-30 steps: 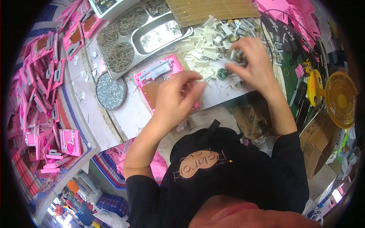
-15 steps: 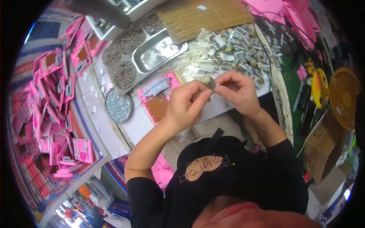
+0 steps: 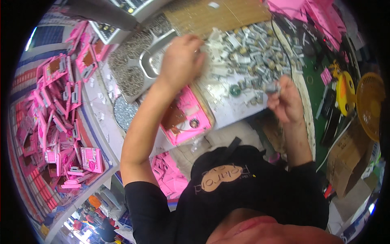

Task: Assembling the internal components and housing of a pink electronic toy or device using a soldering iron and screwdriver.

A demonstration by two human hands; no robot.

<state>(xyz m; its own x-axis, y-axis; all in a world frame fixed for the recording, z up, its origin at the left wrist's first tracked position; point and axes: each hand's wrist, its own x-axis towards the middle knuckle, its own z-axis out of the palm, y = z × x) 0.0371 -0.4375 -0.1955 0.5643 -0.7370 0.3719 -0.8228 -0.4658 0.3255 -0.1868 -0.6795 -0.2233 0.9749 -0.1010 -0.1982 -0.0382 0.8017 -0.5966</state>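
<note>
You are in a workshop, by the look of it one where small goods are put together in number. Your bench carries heaps of grey parts and white parts, and a metal tray with tiny metal pieces in its hollows. Silvery bits lie in a round mass beside the tray. A pink casing lies open before you, and a pile of pink units, many of the same build, fills the area on your left. You have pink pieces below the bench edge and a cardboard box on your right.
</note>
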